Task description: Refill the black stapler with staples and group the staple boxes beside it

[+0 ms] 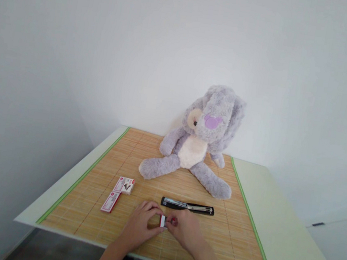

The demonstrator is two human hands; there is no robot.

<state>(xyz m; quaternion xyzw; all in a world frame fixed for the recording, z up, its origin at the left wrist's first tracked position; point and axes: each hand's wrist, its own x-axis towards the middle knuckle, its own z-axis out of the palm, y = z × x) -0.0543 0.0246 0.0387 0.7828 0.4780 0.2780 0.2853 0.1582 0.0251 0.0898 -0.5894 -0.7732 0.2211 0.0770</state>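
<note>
My left hand (141,224) and my right hand (186,228) meet over the bamboo mat (228,240) near the table's front edge. Between their fingertips they pinch a small red and white staple box (164,221). Just behind the hands lies a black stapler (188,205), opened out flat, its metal rail showing. Two more red and white staple boxes lie to the left: one (124,185) further back, one (110,202) nearer to me.
A grey plush rabbit (200,141) sits at the back of the mat against the white wall. The pale table (295,237) extends past the mat on both sides; its left edge drops off to the floor.
</note>
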